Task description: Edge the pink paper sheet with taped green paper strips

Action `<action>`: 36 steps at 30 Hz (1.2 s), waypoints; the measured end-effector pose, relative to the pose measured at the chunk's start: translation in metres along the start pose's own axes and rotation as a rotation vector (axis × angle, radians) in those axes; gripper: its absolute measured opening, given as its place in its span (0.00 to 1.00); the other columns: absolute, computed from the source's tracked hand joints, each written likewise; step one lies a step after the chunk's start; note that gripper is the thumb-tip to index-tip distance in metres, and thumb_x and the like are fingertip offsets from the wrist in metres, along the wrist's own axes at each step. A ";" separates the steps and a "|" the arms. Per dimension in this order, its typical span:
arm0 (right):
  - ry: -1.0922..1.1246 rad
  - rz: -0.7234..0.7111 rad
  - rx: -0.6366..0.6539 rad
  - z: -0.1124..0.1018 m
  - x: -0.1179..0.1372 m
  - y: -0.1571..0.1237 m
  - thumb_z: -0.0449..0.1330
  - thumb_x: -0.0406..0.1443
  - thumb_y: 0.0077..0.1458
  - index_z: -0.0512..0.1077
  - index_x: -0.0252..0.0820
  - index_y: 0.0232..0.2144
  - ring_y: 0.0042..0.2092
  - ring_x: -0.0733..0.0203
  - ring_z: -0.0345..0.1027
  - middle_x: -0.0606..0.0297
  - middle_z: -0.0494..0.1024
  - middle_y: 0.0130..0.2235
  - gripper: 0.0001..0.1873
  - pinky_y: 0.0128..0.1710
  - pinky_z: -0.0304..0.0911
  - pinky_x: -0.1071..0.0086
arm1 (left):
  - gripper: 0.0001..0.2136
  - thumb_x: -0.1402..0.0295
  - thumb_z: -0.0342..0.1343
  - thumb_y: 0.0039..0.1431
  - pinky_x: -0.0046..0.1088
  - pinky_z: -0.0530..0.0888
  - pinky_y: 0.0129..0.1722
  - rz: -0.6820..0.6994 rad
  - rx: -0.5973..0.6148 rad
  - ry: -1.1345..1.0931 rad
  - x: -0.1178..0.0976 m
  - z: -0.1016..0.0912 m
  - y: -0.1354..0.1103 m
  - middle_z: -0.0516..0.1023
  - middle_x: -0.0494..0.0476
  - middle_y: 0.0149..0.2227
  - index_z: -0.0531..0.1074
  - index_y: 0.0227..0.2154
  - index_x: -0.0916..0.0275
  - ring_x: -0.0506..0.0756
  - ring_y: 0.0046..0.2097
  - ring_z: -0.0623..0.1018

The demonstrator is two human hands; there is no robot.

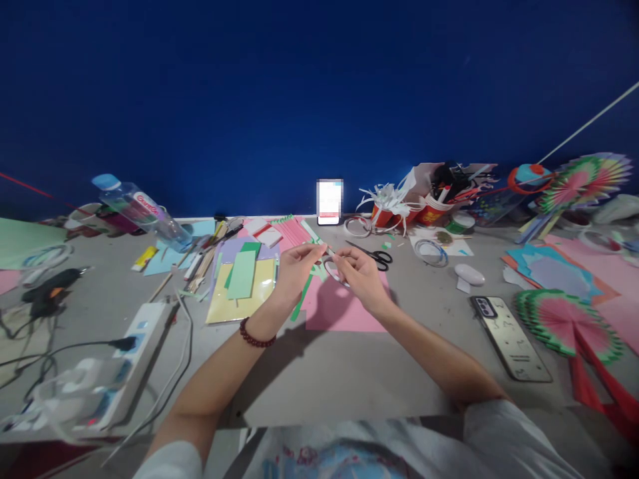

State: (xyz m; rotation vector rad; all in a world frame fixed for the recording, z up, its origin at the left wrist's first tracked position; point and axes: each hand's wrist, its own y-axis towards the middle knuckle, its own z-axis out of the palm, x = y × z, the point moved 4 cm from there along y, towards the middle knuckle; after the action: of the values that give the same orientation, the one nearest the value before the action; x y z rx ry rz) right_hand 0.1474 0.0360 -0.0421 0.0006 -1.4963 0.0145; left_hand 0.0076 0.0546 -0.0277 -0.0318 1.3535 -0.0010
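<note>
My left hand [302,261] and my right hand [357,271] meet above the pink paper [344,309], their thumbs and forefingers pinched together. Between the fingertips runs a small, thin, pale strip [330,251]; its material is not clear. A whitish ring [333,271], perhaps a tape roll, shows partly behind my right fingers. Green paper strips [302,298] lie beneath my left hand. Left of that hand, light green paper pieces [242,274] rest on a clear-wrapped pack of coloured paper [214,307]. Black scissors [382,260] lie just beyond my right hand.
A lit phone [329,201] stands against the blue wall. To the right are red cups [433,211], another phone [512,338] and a pleated paper fan [569,319]. On the left are a tilted water bottle [147,211], a power strip [137,362] with cables, and a glue gun [50,293].
</note>
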 end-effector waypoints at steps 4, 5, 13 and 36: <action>-0.006 -0.013 0.000 0.000 0.003 0.000 0.62 0.47 0.51 0.68 0.42 0.29 0.19 0.70 0.54 0.75 0.62 0.17 0.15 0.17 0.50 0.76 | 0.09 0.60 0.67 0.45 0.28 0.70 0.34 -0.013 0.005 0.012 0.000 0.000 0.000 0.77 0.54 0.26 0.79 0.23 0.62 0.51 0.31 0.73; -0.008 -0.014 0.001 0.000 0.003 0.000 0.62 0.47 0.51 0.68 0.41 0.29 0.20 0.70 0.54 0.75 0.62 0.17 0.15 0.17 0.50 0.76 | 0.09 0.60 0.67 0.45 0.28 0.70 0.33 -0.015 0.007 0.014 0.000 0.000 0.000 0.78 0.54 0.26 0.80 0.23 0.62 0.51 0.31 0.73; -0.044 -0.034 0.014 0.000 0.002 0.000 0.61 0.48 0.52 0.68 0.41 0.29 0.19 0.70 0.53 0.75 0.62 0.17 0.16 0.17 0.49 0.75 | 0.10 0.60 0.66 0.46 0.29 0.70 0.33 -0.039 0.028 0.041 -0.003 -0.001 -0.002 0.78 0.56 0.27 0.79 0.21 0.61 0.52 0.32 0.74; -0.070 -0.034 0.007 0.000 0.002 0.001 0.61 0.48 0.52 0.72 0.41 0.34 0.17 0.70 0.53 0.76 0.64 0.16 0.16 0.17 0.51 0.74 | 0.13 0.58 0.66 0.47 0.26 0.64 0.27 0.104 0.022 0.150 -0.006 0.002 -0.001 0.69 0.50 0.21 0.75 0.18 0.62 0.49 0.26 0.66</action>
State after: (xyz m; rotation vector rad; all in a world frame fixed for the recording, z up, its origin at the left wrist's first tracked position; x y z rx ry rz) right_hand 0.1475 0.0367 -0.0401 0.0320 -1.5656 -0.0077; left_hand 0.0083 0.0542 -0.0212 0.0588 1.5034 0.0709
